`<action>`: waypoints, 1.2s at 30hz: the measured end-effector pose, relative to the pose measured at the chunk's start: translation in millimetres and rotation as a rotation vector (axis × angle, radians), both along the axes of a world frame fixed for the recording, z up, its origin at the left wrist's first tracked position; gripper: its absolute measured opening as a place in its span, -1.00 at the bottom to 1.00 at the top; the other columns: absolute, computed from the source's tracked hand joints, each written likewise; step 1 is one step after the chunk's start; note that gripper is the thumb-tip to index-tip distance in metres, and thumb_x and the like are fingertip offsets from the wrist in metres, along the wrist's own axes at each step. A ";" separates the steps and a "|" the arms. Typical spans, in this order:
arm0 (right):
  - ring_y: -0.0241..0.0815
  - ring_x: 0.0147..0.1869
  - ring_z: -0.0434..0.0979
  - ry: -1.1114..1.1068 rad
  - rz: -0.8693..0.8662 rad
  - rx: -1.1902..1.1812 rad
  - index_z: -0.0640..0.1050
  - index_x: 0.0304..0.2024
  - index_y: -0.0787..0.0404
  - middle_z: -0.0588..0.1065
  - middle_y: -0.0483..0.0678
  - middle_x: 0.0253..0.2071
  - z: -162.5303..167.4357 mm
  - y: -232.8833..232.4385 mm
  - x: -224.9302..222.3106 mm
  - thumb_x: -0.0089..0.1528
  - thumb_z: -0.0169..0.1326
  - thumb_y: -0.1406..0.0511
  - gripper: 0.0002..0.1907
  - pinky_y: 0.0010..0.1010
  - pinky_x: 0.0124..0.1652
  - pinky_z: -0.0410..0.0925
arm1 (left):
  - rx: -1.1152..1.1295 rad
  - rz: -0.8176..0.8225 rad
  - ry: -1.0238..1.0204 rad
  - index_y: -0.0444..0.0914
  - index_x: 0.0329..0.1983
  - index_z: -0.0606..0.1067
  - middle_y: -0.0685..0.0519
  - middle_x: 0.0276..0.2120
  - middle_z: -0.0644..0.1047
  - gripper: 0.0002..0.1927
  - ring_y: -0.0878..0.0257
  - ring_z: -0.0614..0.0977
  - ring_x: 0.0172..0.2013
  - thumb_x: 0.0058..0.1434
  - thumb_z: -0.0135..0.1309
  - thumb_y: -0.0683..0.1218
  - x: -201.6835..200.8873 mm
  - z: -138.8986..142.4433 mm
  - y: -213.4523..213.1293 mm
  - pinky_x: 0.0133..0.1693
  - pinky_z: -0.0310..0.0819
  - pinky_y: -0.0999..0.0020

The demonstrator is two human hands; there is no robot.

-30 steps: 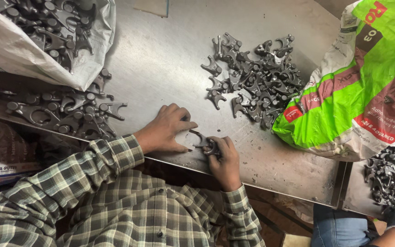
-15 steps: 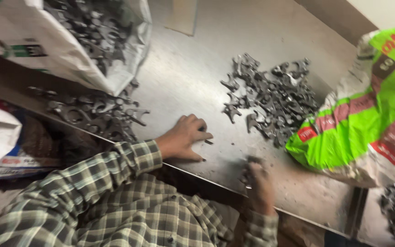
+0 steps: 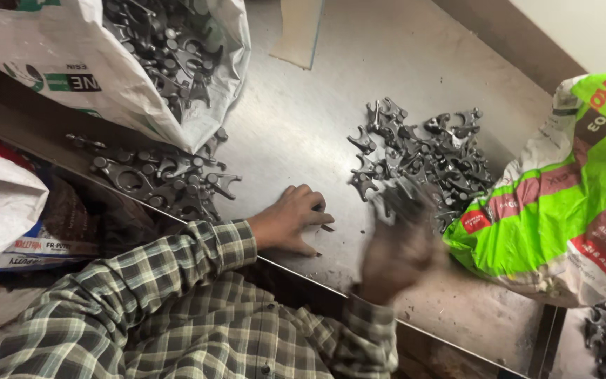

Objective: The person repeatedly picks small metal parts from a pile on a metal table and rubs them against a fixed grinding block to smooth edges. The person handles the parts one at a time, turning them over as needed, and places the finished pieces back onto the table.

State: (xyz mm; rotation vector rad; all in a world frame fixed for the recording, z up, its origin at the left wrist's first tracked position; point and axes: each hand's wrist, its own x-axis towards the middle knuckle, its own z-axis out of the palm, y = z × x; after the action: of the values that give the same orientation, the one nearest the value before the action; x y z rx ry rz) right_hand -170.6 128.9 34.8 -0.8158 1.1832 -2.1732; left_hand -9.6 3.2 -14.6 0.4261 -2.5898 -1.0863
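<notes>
shirt: plaid flannel kind, green and cream checks with darker lines running through
sleeves: long, both arms covered right down to the wrists
cuffs: same plaid, snug at the wrist
left hand (image 3: pixel 290 219): bare, no glove
right hand (image 3: pixel 395 245): bare too, pretty blurry

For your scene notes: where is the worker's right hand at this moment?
In the head view, the blurred right hand is right of centre, at the near edge of the metal parts pile, beside the green bag.

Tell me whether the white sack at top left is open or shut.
Open. The white sack lies on its side with its mouth gaping, dark metal parts visible inside, and more loose parts lying on the metal table below it.
</notes>
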 end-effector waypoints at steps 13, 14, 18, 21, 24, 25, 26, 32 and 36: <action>0.18 0.18 0.41 1.483 -0.272 1.053 0.52 0.18 0.21 0.53 0.13 0.07 -28.5 -113.0 -44.3 0.22 0.19 0.20 -0.51 0.01 0.13 0.26 | -0.043 -0.017 0.020 -0.13 0.08 0.59 -0.07 -0.02 0.44 -0.27 0.00 0.36 0.03 -0.19 0.42 0.19 1.8 7.7 -3.7 0.13 0.23 0.02; 0.17 0.17 0.43 1.496 -0.310 0.962 0.55 0.15 0.21 0.55 0.11 0.05 -33.6 -109.1 -45.0 0.22 0.19 0.23 -0.55 -0.01 0.11 0.28 | -0.048 -0.012 0.024 -0.13 0.07 0.60 -0.07 -0.01 0.44 -0.27 0.00 0.36 0.05 -0.20 0.42 0.19 1.7 7.3 -3.6 0.12 0.24 0.02; 0.04 0.03 0.49 1.403 -0.214 0.844 0.64 0.02 0.17 0.61 -0.01 -0.07 -44.2 -73.5 -49.6 0.29 0.19 0.30 -0.75 -0.16 0.09 0.37 | -0.045 -0.002 0.030 -0.12 0.08 0.60 -0.06 0.00 0.44 -0.28 0.00 0.36 0.06 -0.20 0.41 0.20 1.1 4.8 -2.6 0.12 0.25 0.01; -0.01 -0.07 0.49 1.189 -0.191 0.833 0.64 0.00 0.22 0.55 0.09 -0.08 -40.9 -34.5 -50.1 0.25 0.26 0.28 -0.71 -0.24 -0.09 0.39 | -0.032 -0.010 -0.024 -0.12 0.08 0.58 -0.06 0.00 0.42 -0.27 0.01 0.35 0.05 -0.19 0.42 0.19 0.1 1.5 -2.5 0.14 0.22 -0.03; -0.06 0.00 0.52 1.151 -0.405 0.763 0.65 0.00 0.21 0.57 0.06 -0.07 -28.7 -1.8 -56.1 0.31 0.24 0.28 -0.76 -0.24 0.00 0.39 | -0.029 -0.008 -0.018 -0.11 0.09 0.57 -0.04 0.01 0.43 -0.28 0.02 0.36 0.06 -0.17 0.41 0.20 -1.0 -1.7 -2.9 0.16 0.23 -0.01; -0.07 -0.02 0.54 1.143 -0.374 0.796 0.65 0.00 0.21 0.57 0.05 -0.08 -25.5 5.9 -55.7 0.28 0.26 0.25 -0.73 -0.25 -0.03 0.40 | -0.039 -0.011 -0.020 -0.11 0.09 0.57 -0.04 0.01 0.42 -0.28 0.01 0.35 0.06 -0.17 0.41 0.20 -1.3 -2.5 -2.9 0.15 0.23 -0.01; -0.08 -0.04 0.56 1.134 -0.343 0.826 0.65 -0.01 0.20 0.57 0.05 -0.10 -21.8 12.0 -55.7 0.25 0.29 0.23 -0.70 -0.26 -0.05 0.41 | -0.051 -0.011 -0.022 -0.11 0.09 0.57 -0.05 0.01 0.42 -0.28 0.01 0.35 0.07 -0.17 0.41 0.20 -1.6 -3.0 -3.1 0.14 0.23 -0.02; -0.01 -0.08 0.57 1.322 -0.200 0.757 0.63 0.02 0.21 0.59 0.06 -0.08 -30.6 9.3 -33.6 0.09 0.37 0.26 -0.55 -0.23 -0.13 0.46 | -0.038 -0.023 -0.076 -0.11 0.12 0.55 -0.04 0.00 0.41 -0.24 0.02 0.35 0.06 -0.17 0.42 0.22 -1.9 -1.5 -3.3 0.14 0.23 -0.01; -0.15 -0.15 0.59 1.279 -0.133 0.828 0.61 0.06 0.18 0.62 -0.03 -0.18 -37.7 8.7 -40.5 0.14 0.37 0.31 -0.58 -0.29 -0.13 0.46 | -0.052 -0.014 -0.053 -0.11 0.11 0.56 -0.04 0.01 0.41 -0.25 0.01 0.35 0.06 -0.18 0.41 0.22 -1.3 -0.7 -3.5 0.16 0.24 -0.02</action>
State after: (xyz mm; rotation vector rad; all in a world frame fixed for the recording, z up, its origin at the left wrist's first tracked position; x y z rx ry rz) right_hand -211.1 137.6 -2.9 -1.7493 2.4749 -0.8071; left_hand -11.0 -0.3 -15.3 0.4308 -2.6645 -1.0223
